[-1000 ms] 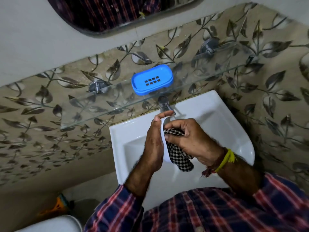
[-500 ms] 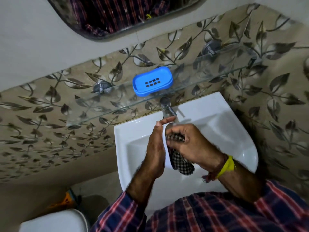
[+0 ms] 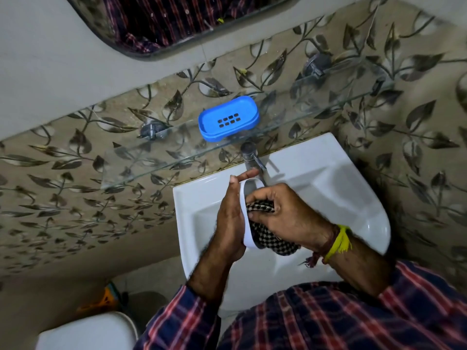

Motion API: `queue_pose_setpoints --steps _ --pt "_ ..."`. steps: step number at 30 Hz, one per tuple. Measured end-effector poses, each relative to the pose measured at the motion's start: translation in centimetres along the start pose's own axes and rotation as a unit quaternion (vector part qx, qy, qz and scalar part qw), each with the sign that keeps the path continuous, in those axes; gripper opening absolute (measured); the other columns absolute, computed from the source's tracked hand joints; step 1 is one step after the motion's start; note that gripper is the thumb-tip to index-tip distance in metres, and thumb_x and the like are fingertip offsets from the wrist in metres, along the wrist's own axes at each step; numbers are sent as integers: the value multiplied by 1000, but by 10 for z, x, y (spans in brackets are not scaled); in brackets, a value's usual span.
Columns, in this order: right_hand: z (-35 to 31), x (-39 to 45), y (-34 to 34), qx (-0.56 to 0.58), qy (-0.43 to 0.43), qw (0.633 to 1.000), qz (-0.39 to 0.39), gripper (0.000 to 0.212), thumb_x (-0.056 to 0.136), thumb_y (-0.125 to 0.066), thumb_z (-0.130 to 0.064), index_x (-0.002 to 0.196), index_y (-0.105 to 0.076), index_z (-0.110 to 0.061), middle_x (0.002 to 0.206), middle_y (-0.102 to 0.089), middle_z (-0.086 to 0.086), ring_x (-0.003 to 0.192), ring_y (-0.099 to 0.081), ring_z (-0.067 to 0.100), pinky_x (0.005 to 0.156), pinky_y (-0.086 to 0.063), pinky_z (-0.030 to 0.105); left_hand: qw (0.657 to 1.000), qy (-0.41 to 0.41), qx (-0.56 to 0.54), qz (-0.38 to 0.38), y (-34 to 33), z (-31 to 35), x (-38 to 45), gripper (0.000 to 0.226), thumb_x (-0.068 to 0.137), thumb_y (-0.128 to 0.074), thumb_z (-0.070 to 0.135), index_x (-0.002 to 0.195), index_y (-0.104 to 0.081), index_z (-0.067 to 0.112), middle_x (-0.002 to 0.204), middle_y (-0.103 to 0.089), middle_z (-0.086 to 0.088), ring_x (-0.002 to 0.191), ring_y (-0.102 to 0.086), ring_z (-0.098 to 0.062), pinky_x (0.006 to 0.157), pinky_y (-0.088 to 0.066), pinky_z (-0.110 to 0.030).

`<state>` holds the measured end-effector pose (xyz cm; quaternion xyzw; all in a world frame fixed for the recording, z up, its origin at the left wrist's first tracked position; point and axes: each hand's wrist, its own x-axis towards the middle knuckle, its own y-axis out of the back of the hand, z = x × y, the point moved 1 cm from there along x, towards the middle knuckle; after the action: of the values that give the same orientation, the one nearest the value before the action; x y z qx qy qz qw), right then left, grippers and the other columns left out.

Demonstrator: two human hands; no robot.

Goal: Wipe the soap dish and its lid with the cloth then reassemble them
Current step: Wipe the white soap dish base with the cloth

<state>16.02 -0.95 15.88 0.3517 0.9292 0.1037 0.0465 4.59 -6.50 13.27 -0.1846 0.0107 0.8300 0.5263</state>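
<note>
A blue soap dish (image 3: 228,121) with drain slots sits on the glass shelf (image 3: 141,162) above the basin. Over the basin, my left hand (image 3: 228,218) holds a white oval lid (image 3: 244,210) on its edge, with its hollow side facing right. My right hand (image 3: 285,214) is closed on a black-and-white checked cloth (image 3: 270,238) and presses it into the hollow of the lid. Part of the cloth hangs out below my right hand.
A white wash basin (image 3: 336,188) lies under both hands, with a metal tap (image 3: 251,156) just behind them. A mirror (image 3: 161,24) hangs above the shelf. A white toilet lid (image 3: 86,332) and an orange object (image 3: 106,298) are at the lower left.
My right hand has shifted the cloth slightly up inside the lid. The camera has tilted a little, so the shelf and basin sit lower in view.
</note>
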Motion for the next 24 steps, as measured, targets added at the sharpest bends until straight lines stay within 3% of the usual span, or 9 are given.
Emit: queue_pose_setpoints --steps 2,4,8,11,14,17,20,22,24 --pt "-2 -3 -4 -36 17 998 -42 14 83 -65 1 88 -75 -8 85 -76 2 83 -71 15 80 -57 42 1000 -5 18 16 2 5 0 47 106 -32 55 119 -71 31 104 -78 -6 99 -74 -22 81 -60 -36" --pt "-2 -9 -8 -85 35 991 -94 11 82 -66 -3 79 -73 -11 76 -72 -2 74 -67 15 72 -56 43 998 -19 44 36 7 10 1 47 107 -30 53 118 -72 34 126 -72 -3 118 -66 -24 100 -54 -47" --pt "-3 -14 -3 -116 72 985 -103 18 84 -68 -9 74 -63 -23 69 -59 -16 71 -59 9 66 -50 31 999 -8 33 32 6 15 3 45 108 -33 49 117 -72 30 137 -65 -7 131 -57 -33 113 -40 -61" --pt "-5 -17 -1 -88 81 985 -127 10 83 -77 -23 89 -70 -20 79 -63 -20 81 -61 7 74 -49 22 998 20 11 56 2 21 3 42 106 -39 51 111 -73 28 131 -66 -12 117 -61 -38 107 -47 -56" --pt "-1 -16 -9 -138 71 985 -73 21 82 -78 -30 76 -66 -14 71 -62 -4 72 -58 14 70 -50 39 996 67 -17 61 0 19 6 47 102 -39 61 110 -72 28 108 -72 -8 86 -69 -25 81 -56 -38" --pt "1 -14 -10 -23 23 999 -36 29 88 -73 -16 72 -57 2 60 -51 9 54 -50 17 52 -45 38 997 60 21 52 4 19 8 58 98 -26 70 131 -60 37 119 -73 -4 98 -72 -19 83 -58 -37" --pt "-2 -8 8 101 -49 993 40 23 88 -70 -8 78 -60 9 59 -55 7 52 -52 9 50 -45 24 975 -149 166 11 19 12 -3 68 98 -23 71 154 -35 35 161 -40 2 145 -42 -16 113 -43 -49" --pt "-5 -3 21 163 -70 983 49 17 88 -69 -7 88 -66 10 72 -63 19 68 -61 18 63 -52 31 918 -286 262 -79 23 -4 -11 78 96 -34 72 157 -34 24 169 -24 2 156 -21 -22 122 -27 -51" --pt "-9 0 25 210 -90 973 26 22 89 -66 -7 100 -64 12 87 -62 24 80 -59 27 76 -48 41 890 -336 283 -119 19 -15 -10 82 92 -42 75 154 -37 21 169 -23 2 158 -15 -28 125 -21 -47"
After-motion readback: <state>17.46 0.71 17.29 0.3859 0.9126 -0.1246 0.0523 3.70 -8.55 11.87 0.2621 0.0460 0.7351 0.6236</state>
